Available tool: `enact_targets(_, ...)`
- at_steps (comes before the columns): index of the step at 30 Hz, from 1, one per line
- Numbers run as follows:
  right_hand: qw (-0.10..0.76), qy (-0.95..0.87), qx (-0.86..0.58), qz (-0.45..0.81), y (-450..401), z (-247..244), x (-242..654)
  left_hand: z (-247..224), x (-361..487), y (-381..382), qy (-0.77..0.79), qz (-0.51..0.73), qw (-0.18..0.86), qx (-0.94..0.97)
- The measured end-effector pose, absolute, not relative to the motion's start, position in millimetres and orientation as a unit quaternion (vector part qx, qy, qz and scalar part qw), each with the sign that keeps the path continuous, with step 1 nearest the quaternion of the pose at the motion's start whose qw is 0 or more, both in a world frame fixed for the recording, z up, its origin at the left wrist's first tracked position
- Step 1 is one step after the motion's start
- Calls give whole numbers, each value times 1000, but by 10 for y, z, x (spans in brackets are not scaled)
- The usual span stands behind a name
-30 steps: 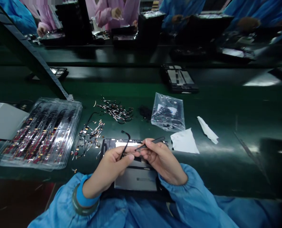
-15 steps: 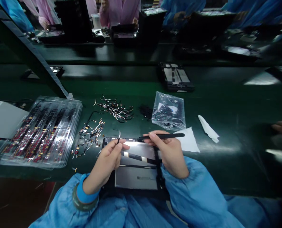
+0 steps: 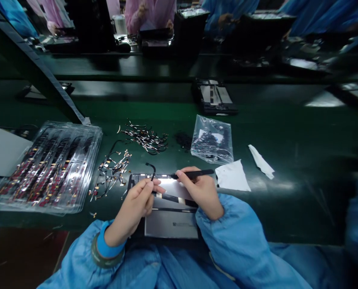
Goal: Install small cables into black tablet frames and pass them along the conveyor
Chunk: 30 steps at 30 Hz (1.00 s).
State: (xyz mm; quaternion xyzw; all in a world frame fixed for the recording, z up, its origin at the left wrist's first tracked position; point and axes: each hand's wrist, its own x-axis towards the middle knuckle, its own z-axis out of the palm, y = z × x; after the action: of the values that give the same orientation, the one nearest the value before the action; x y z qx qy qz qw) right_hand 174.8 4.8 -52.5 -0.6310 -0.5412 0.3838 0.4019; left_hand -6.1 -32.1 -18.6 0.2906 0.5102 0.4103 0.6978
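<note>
Between its thumb and forefinger, my left hand (image 3: 140, 198) pinches a small black cable (image 3: 152, 168) whose curved end sticks up. My right hand (image 3: 199, 190) grips black tweezers (image 3: 198, 174), their tips pointing left over the top edge of the open tablet (image 3: 171, 224). The tablet lies in front of me with grey panels and a dark diagonal strip showing. Left of it is a loose pile of small flex cables (image 3: 114, 172). Another pile of dark cables (image 3: 147, 138) lies beyond the tablet.
Clear trays (image 3: 49, 164) of parts and a white box (image 3: 4, 154) stand at the left. A plastic bag (image 3: 212, 140), white paper (image 3: 233, 175) and a folded white strip (image 3: 260, 161) lie to the right. Another tablet (image 3: 215, 96) sits farther back, with people opposite.
My right hand has moved left with the tweezers. The cable in my left hand now shows its curved end turned differently. The hand at the right edge is no longer distinct.
</note>
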Motion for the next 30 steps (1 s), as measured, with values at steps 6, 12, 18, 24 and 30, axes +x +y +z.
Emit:
enact_targets(6, 520, -519, -536, 416, 32, -352, 1737, -169, -6, -350, 493, 398, 709, 308)
enact_targets(12, 394, -599, -546, 435, -107, -149, 1458, -156, 69, -408, 495, 330, 666, 449)
enact_targets(18, 418, -747, -484, 181, -243, -118, 1370, -161, 5, -456, 586, 461, 249, 619)
enact_targets(24, 401, -810, -420, 83, -338, -112, 1337, -178, -17, -478, 577, 449, 171, 660)
enact_targets(30, 398, -806, -425, 107, -363, -124, 1331, -176, -14, -472, 603, 434, 223, 631)
